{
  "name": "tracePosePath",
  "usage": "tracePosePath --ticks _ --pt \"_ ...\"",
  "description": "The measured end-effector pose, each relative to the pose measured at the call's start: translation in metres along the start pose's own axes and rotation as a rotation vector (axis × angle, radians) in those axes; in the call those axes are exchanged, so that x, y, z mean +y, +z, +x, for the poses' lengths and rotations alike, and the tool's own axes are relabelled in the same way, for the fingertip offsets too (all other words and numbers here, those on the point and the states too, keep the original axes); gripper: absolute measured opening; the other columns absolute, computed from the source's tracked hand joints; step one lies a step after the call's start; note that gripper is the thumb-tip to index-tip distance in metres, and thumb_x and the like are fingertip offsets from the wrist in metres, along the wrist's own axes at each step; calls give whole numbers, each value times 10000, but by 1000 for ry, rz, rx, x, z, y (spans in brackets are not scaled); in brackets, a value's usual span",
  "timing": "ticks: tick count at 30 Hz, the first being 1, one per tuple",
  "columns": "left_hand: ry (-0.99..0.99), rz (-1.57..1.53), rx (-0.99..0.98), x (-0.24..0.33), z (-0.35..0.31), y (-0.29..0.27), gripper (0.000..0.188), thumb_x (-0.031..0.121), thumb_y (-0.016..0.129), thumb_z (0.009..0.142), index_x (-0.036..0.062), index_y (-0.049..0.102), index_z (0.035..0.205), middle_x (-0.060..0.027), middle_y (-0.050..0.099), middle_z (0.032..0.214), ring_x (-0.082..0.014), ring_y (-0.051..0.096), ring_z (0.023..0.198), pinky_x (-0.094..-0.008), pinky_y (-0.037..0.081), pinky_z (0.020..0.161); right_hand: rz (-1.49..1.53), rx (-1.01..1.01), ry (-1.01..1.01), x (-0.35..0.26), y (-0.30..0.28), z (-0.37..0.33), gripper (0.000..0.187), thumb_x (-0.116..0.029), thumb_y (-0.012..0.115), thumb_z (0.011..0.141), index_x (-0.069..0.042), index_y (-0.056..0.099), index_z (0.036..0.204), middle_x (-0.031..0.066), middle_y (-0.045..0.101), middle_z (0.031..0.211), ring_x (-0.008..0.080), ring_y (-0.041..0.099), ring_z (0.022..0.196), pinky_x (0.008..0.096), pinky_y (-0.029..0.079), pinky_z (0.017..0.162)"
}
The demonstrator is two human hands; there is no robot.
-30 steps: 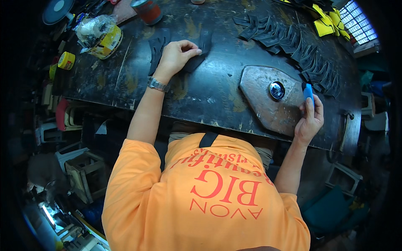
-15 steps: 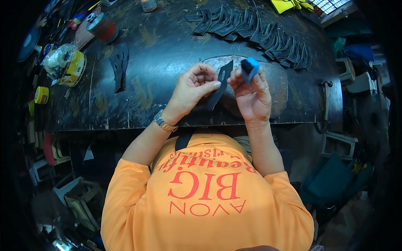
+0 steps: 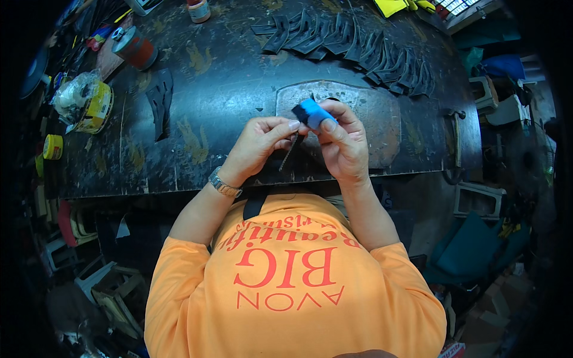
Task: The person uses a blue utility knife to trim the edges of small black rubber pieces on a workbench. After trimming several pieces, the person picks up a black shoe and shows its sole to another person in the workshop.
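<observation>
My left hand (image 3: 255,146) pinches a dark leather-like strip (image 3: 289,155) between thumb and fingers, over the front part of the table. The strip is turned nearly edge-on, and its upper end is hidden behind the fingers. In my right hand (image 3: 349,143) is a blue sponge (image 3: 319,114) with a blackened end, gripped between thumb and fingers. That dark end meets the left fingertips at the top of the strip; whether it touches the strip itself I cannot tell. Beneath the hands lies a worn, rounded board (image 3: 376,131) on the dark table (image 3: 221,107).
Several black strips (image 3: 352,45) overlap in a long row at the back right. More dark strips (image 3: 159,104) lie to the left. Beyond them stand a yellow tub (image 3: 98,110) with plastic wrap, a small yellow tub (image 3: 53,147), a reddish jar (image 3: 138,51) and another jar (image 3: 198,11).
My right hand has brought the sponge left and down to the left hand. The strip has turned from showing its flat face to nearly edge-on. The whole view has shifted slightly.
</observation>
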State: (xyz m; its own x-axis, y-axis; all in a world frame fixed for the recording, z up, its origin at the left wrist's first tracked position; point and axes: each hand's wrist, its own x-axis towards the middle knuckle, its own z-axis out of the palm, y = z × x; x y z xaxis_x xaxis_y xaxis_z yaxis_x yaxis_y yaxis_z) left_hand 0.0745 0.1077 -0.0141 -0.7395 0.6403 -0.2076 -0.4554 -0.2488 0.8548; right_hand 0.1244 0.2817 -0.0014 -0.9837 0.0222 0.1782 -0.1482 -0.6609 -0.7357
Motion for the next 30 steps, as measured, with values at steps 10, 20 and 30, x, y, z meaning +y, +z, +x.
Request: tracePosePath --ticks 10,20,30 --pt "288 -303 119 0 6 -2 239 168 536 973 -19 665 1046 -108 679 1042 -137 631 918 -288 507 853 -131 -33 27 -4 4 -20 238 -95 666 873 -33 631 1101 145 615 1176 215 591 1099 345 472 956" --pt "328 -315 220 -8 2 4 215 145 530 972 -10 652 1058 -107 663 1078 -138 616 948 -307 490 887 -186 33 149 0 5 -27 243 -28 683 847 -17 654 1089 85 640 1085 141 618 970 247 507 838" --pt "267 -346 41 1 3 -11 201 201 537 975 23 618 1023 -144 664 1071 -168 633 942 -303 512 857 -64 -9 145 2 0 -26 196 -19 663 846 9 645 1040 90 645 979 145 640 860 270 538 781"
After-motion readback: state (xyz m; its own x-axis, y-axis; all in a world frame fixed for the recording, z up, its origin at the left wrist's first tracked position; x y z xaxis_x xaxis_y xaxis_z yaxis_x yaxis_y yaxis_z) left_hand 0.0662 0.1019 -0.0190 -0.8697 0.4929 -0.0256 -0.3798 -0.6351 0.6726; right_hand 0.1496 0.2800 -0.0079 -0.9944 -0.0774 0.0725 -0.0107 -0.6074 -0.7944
